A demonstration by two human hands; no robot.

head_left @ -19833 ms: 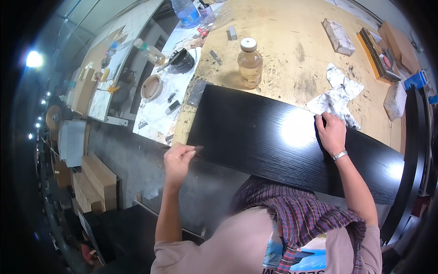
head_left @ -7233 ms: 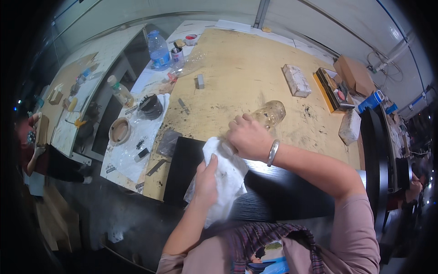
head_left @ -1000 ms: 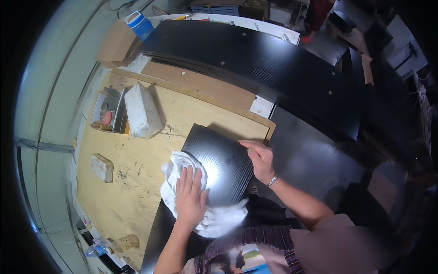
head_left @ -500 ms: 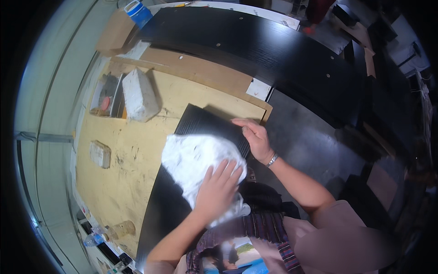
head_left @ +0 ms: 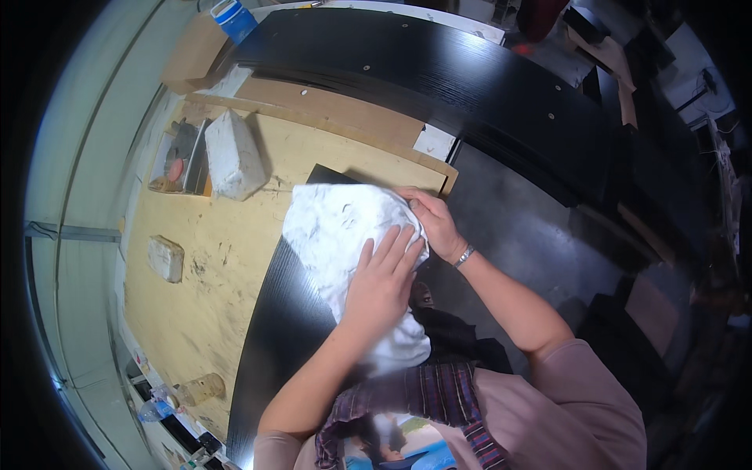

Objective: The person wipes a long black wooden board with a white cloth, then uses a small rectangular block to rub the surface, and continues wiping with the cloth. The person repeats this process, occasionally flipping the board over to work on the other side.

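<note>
Wiping looks like my step in hand. Through my feed, the yellowish worktable [head_left: 207, 321] bears 1 black board [head_left: 283, 321], partly covered by the white cloth [head_left: 325, 231]. My left hand [head_left: 380, 283] lies flat on the cloth, fingers apart, clamped on nothing. My right hand [head_left: 435, 229] curls at the board's right edge; whether it grips, I can't tell. Next calls for even pressure, I'd judge.

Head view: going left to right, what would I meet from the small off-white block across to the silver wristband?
Small off-white block → larger white block → left hand, lying on the white cloth → right hand → silver wristband.
</note>
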